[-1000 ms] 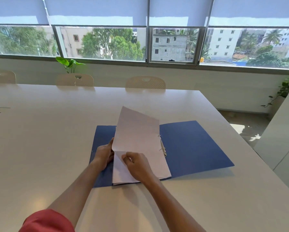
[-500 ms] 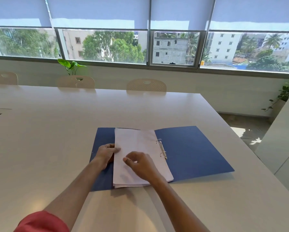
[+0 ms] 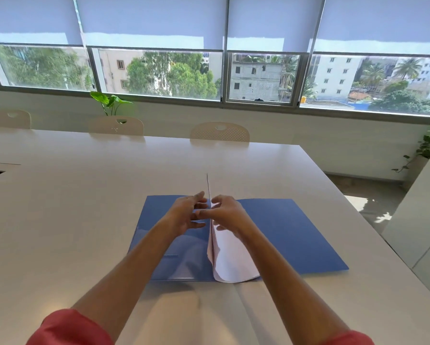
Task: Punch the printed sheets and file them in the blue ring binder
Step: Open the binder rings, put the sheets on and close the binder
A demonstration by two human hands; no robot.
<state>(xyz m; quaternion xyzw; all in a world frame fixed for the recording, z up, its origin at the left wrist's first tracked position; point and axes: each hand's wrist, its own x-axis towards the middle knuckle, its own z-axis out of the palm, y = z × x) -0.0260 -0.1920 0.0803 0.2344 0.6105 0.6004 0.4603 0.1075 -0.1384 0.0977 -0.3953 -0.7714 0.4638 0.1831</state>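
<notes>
A: Where are the printed sheets [image 3: 230, 257]?

B: In the middle of the open blue ring binder [image 3: 291, 232], on the white table [image 3: 84, 207]. They stand up on edge.

A: What do the hands do?

B: The left hand [image 3: 184, 214] and the right hand [image 3: 227, 211] pinch the sheets near the top, fingers bent round them.

A: Which step?

B: Filing, I think. Next the holes must meet the rings, hidden now.

A: What changed?

B: Before, the sheets lay flat on the left side.

Both forearms outstretched, left hand [image 3: 184, 215] and right hand [image 3: 230, 215] side by side, fingers loosely curled.
</notes>
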